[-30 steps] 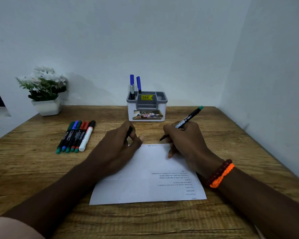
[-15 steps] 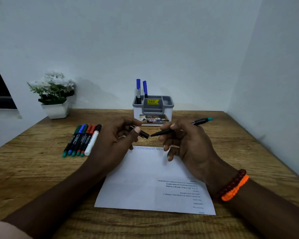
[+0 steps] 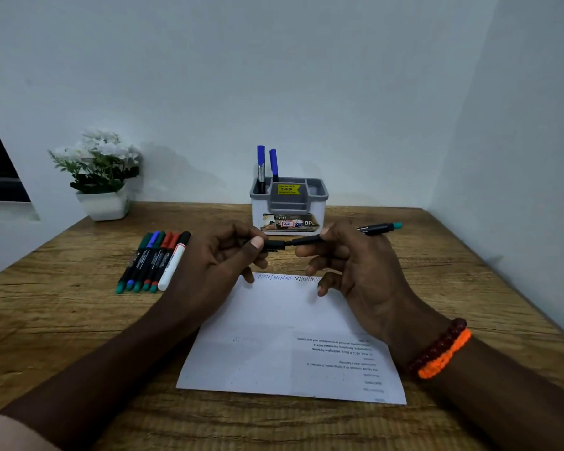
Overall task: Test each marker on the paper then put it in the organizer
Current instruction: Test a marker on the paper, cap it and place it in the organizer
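Capping step, judged from tip and cap meeting nose to nose above far edge of paper (image 3: 284,336), just in front of organizer (image 3: 288,203). Right hand (image 3: 355,271) pinching marker (image 3: 339,236) mid-barrel between thumb and forefinger, other fingers loosely curled below, green tail end sticking out to the right. Left hand (image 3: 222,265) pinching black cap (image 3: 272,245) between thumb tip and forefinger, cap mouth touching or just over the nib, hard to tell which. Marker likely light, rigid plastic, smooth barrel so somewhat slippery; best held near front third for alignment, as now. Cap small and easy to fumble, needs straight push until seated; crooked entry could smear ink on fingers. Scribble lines in blue and dark ink along paper's far edge. Two blue pens (image 3: 267,164) standing in organizer's left rear compartment. Six untested markers (image 3: 153,260) lying side by side, left on wooden table (image 3: 62,320). Potted white flowers (image 3: 100,172) at far left corner
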